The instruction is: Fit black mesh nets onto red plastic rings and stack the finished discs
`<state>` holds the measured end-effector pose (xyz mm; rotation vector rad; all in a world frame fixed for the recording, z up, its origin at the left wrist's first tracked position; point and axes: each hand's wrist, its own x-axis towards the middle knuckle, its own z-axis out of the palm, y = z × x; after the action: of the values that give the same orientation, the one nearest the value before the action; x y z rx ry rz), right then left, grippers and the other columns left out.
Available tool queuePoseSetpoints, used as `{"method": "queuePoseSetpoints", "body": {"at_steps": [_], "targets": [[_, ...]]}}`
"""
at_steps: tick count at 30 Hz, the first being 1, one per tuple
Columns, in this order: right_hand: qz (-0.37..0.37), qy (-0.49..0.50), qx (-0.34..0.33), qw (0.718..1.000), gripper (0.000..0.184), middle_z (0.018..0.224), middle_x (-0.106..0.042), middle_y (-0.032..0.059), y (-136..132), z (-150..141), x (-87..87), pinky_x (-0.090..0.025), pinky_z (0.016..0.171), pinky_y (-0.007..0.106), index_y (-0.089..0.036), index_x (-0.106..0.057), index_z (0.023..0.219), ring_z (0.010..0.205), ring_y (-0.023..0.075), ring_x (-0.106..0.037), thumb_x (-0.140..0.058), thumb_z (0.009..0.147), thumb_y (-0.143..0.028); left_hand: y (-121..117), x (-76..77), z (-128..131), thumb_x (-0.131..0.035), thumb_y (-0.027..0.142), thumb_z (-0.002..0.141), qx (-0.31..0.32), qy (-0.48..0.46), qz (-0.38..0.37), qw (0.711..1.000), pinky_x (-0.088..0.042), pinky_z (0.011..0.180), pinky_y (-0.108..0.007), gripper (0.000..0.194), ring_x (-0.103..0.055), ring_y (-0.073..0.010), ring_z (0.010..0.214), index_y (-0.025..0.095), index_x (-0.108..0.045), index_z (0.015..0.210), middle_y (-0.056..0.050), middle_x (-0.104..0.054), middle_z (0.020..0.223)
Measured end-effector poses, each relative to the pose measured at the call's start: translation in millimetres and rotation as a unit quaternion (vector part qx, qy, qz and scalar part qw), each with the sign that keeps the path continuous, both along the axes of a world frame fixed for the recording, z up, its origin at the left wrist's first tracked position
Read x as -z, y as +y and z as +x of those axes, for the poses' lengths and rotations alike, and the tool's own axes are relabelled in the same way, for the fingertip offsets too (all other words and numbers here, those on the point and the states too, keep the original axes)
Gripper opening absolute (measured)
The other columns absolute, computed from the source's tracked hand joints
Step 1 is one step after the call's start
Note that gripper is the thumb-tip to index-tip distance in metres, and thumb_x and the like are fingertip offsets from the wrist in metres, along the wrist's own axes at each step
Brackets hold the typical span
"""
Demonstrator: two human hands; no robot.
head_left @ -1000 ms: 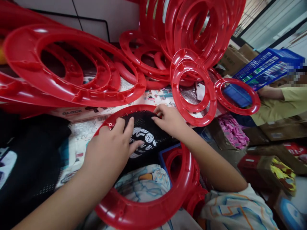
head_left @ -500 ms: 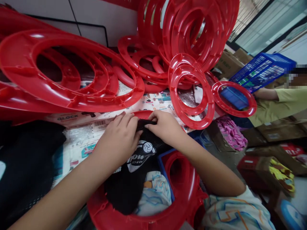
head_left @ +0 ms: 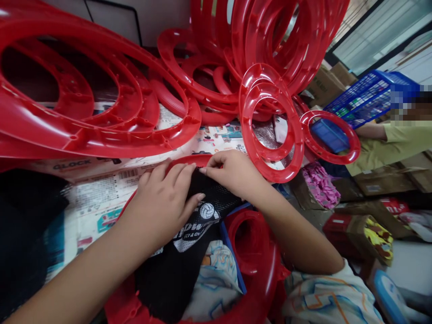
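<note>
A large red plastic ring [head_left: 259, 283] rests in front of my body, with black mesh fabric [head_left: 184, 258] spread across part of its opening. White lettering and a ball print mark the fabric. My left hand [head_left: 165, 193] curls its fingers over the mesh at the ring's far rim, thumb lying on the fabric. Beside it, my right hand [head_left: 232, 173] pinches the mesh's top edge between thumb and fingers. The fingertips of both hands nearly meet. My left hand and forearm hide the ring's left side.
Many red rings [head_left: 189, 135] lie and lean across the table [head_left: 91, 198]. More dark fabric [head_left: 27, 234] sits at left. A blue crate [head_left: 367, 96] is near a person in a yellow-green sleeve [head_left: 405, 139]. Boxes of pink pieces [head_left: 320, 186] and yellow pieces [head_left: 378, 238] stand at right.
My left hand has shifted slightly left and its thumb has spread from the fingers. My right hand stays at the mesh edge. The view has moved a little.
</note>
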<state>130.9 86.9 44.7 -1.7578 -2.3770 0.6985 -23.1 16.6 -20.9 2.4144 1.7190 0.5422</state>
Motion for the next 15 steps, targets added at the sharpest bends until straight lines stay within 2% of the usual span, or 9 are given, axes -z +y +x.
{"method": "queuePoseSetpoints", "body": {"at_steps": [3, 15], "targets": [[0.023, -0.004, 0.01, 1.0, 0.016, 0.068, -0.065, 0.0013, 2.9, 1.4, 1.5, -0.036, 0.061, 0.025, -0.017, -0.067, 0.067, 0.065, 0.0125, -0.054, -0.062, 0.081, -0.023, -0.3, -0.8, 0.5, -0.035, 0.043, 0.094, 0.003, 0.009, 0.005, 1.0, -0.043, 0.084, -0.05, 0.054, -0.051, -0.0386, 0.114, 0.008, -0.046, 0.134, -0.02, -0.058, 0.128], [0.052, 0.006, 0.026, 0.998, 0.018, 0.067, -0.064, 0.0016, 9.8, 4.2, 8.2, -0.036, 0.06, 0.026, -0.016, -0.066, 0.068, 0.064, 0.0128, -0.052, -0.059, 0.081, -0.025, 0.8, -6.2, -1.3, -0.035, 0.042, 0.095, 0.012, 0.064, -0.024, 0.998, -0.043, 0.082, -0.049, 0.055, -0.051, -0.039, 0.112, 0.018, -0.041, 0.145, -0.014, -0.057, 0.131]]}}
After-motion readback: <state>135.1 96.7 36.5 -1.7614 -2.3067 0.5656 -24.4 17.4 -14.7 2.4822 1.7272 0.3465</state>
